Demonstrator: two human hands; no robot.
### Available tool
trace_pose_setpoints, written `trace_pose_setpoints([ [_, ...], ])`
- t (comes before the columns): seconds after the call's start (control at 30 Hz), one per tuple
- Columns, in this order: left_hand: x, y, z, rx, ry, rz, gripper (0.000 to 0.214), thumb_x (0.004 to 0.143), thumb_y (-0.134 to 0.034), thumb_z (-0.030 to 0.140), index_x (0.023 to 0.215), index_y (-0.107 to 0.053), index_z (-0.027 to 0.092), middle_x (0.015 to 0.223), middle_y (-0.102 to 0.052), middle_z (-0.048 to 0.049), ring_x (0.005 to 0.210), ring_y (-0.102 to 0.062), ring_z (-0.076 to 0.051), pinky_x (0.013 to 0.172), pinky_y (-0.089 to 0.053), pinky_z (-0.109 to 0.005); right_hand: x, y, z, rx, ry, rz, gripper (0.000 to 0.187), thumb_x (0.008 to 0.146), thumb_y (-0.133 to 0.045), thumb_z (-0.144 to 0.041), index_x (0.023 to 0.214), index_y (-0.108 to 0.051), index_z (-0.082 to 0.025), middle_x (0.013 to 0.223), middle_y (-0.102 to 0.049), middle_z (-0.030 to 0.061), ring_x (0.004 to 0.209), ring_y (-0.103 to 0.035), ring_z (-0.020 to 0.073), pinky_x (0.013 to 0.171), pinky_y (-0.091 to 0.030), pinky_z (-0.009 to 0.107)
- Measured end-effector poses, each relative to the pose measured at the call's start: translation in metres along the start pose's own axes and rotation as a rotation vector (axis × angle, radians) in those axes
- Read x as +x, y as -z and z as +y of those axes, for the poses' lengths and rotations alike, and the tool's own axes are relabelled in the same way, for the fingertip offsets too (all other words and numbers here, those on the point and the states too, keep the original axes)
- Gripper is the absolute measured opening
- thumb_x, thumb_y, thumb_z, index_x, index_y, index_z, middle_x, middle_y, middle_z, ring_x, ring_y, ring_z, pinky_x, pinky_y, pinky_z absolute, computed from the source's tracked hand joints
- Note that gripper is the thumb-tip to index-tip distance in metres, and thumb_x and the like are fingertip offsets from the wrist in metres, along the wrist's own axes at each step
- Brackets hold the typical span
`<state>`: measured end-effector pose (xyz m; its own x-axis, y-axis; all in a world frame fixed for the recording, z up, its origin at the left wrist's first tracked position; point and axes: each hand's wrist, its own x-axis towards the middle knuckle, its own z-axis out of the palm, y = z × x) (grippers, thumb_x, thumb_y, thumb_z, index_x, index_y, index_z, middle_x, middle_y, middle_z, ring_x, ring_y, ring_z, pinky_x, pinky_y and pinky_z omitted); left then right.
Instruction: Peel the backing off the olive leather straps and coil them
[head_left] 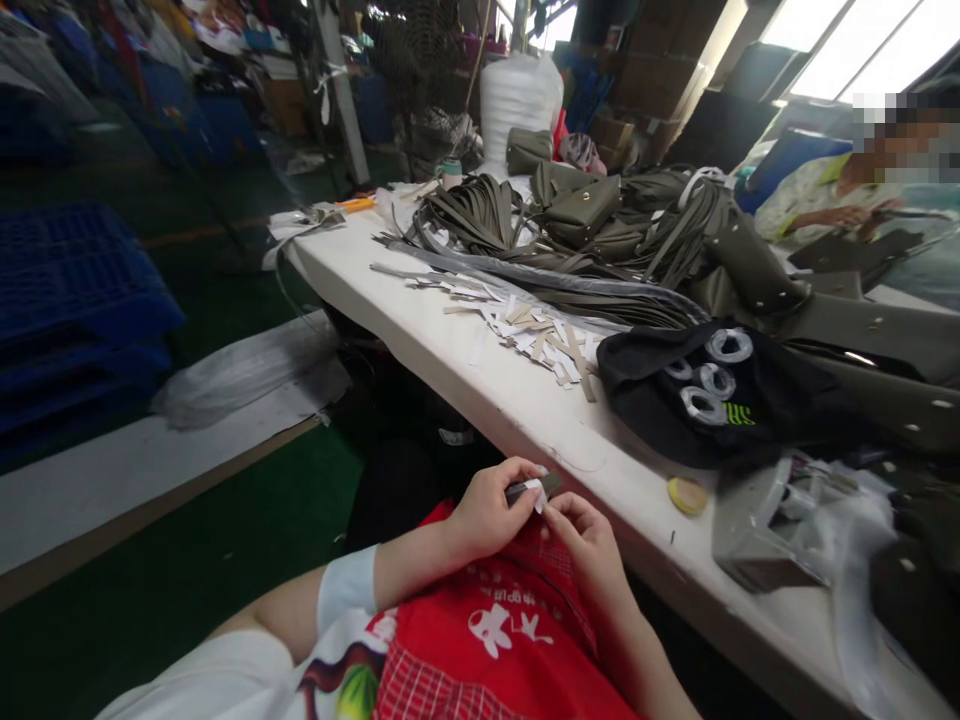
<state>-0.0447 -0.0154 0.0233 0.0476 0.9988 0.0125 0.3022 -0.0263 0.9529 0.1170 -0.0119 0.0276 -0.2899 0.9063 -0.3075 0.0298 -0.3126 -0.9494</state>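
Note:
Above my lap, close to the table's near edge, my left hand (491, 508) is closed round a short dark grey-green strap (551, 484), whose end sticks out past the fingertips. A small white strip (538, 496) lies across this strap and hangs down. My right hand (589, 545) pinches the lower end of the white strip between thumb and forefinger. Most of the strap is hidden inside my left fingers. On the table beyond lies a scattered pile of white and beige strip scraps (540, 340).
The white table (450, 370) bears dark straps (480, 215), bags (585, 208), a black cloth (652, 390) with clear tape rings, a yellow roll (687, 495) and a clear box (780, 520). A co-worker (817, 200) sits at far right. Blue pallets (75, 280) are stacked at left.

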Motion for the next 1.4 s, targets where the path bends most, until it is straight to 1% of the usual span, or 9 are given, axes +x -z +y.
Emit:
trace_pose_setpoints([
  [0.4,0.002,-0.001,-0.002,-0.103,0.062,-0.009,0.022,0.089,-0.056,0.030,0.104,-0.063,0.016,0.084,-0.068,-0.0039,0.072,-0.061,-0.014,0.067,-0.048,-0.024,0.011,0.004,0.022,0.052,-0.056,0.008,0.043,0.073,-0.074,-0.053,0.062,-0.052,-0.018,0.053,-0.052,-0.0033,0.049,-0.038,0.0093,0.050,-0.029,0.023],
  [0.53,0.005,-0.008,-0.009,-0.314,0.137,0.002,0.024,0.087,-0.060,0.033,0.101,-0.061,0.014,0.078,-0.065,-0.0029,0.067,-0.059,-0.012,0.062,-0.047,-0.022,0.013,0.004,0.024,0.069,-0.060,-0.005,0.041,0.073,-0.075,-0.051,0.062,-0.053,-0.018,0.054,-0.055,-0.0023,0.050,-0.043,0.0100,0.051,-0.034,0.023],
  [0.67,0.004,-0.011,-0.008,-0.440,0.165,0.032,0.033,0.085,-0.063,0.040,0.102,-0.061,0.012,0.083,-0.068,-0.0061,0.071,-0.063,-0.014,0.065,-0.050,-0.024,0.015,0.005,0.024,0.140,-0.066,-0.071,0.034,0.073,-0.076,-0.048,0.073,-0.064,-0.017,0.068,-0.066,0.0026,0.062,-0.057,0.0142,0.062,-0.045,0.026],
  [0.77,0.001,-0.007,0.001,-0.347,0.101,0.045,0.034,0.091,-0.055,0.042,0.105,-0.064,0.012,0.085,-0.068,-0.0064,0.070,-0.062,-0.014,0.065,-0.050,-0.025,0.015,0.004,0.021,0.182,-0.064,-0.080,0.029,0.073,-0.077,-0.044,0.082,-0.069,-0.017,0.075,-0.070,0.0035,0.068,-0.061,0.0155,0.069,-0.048,0.027],
  [0.9,-0.002,-0.001,0.013,-0.132,-0.088,0.091,0.026,0.094,-0.050,0.035,0.100,-0.068,0.017,0.096,-0.068,-0.0072,0.089,-0.063,-0.018,0.082,-0.049,-0.029,0.016,0.000,0.017,0.166,-0.033,-0.047,0.028,0.074,-0.076,-0.043,0.084,-0.072,-0.018,0.076,-0.071,0.0037,0.069,-0.063,0.0176,0.069,-0.050,0.029],
  [1.1,-0.010,-0.004,0.018,-0.094,-0.211,0.041,0.021,0.095,-0.048,0.030,0.103,-0.065,0.019,0.097,-0.067,-0.0076,0.091,-0.062,-0.019,0.085,-0.049,-0.030,0.020,-0.005,0.014,0.044,0.039,0.092,0.030,0.064,-0.080,-0.044,0.061,-0.069,-0.016,0.058,-0.067,0.0031,0.054,-0.058,0.0184,0.056,-0.049,0.030],
  [1.2,-0.012,-0.007,0.015,-0.074,-0.246,0.070,0.020,0.093,-0.051,0.028,0.106,-0.065,0.022,0.107,-0.063,-0.0086,0.101,-0.060,-0.022,0.091,-0.048,-0.033,0.019,-0.005,0.006,0.090,0.156,0.080,0.022,0.068,-0.077,-0.039,0.077,-0.075,-0.019,0.078,-0.073,0.0053,0.076,-0.065,0.0248,0.074,-0.053,0.035],
  [1.3,-0.009,-0.009,0.008,-0.048,-0.190,0.128,0.020,0.091,-0.054,0.031,0.104,-0.069,0.027,0.123,-0.056,-0.0091,0.114,-0.056,-0.025,0.098,-0.046,-0.036,0.015,-0.006,0.001,0.251,0.226,-0.062,0.038,0.072,-0.071,-0.042,0.106,-0.073,-0.024,0.113,-0.069,0.0075,0.109,-0.060,0.0306,0.094,-0.047,0.041],
  [1.4,-0.005,-0.011,-0.001,-0.071,-0.158,0.095,0.022,0.091,-0.055,0.035,0.105,-0.071,0.029,0.133,-0.050,-0.0084,0.117,-0.055,-0.027,0.101,-0.045,-0.038,0.014,-0.003,0.001,0.143,0.269,-0.083,0.034,0.079,-0.066,-0.043,0.106,-0.073,-0.024,0.114,-0.067,0.0088,0.109,-0.060,0.0308,0.094,-0.047,0.043],
])
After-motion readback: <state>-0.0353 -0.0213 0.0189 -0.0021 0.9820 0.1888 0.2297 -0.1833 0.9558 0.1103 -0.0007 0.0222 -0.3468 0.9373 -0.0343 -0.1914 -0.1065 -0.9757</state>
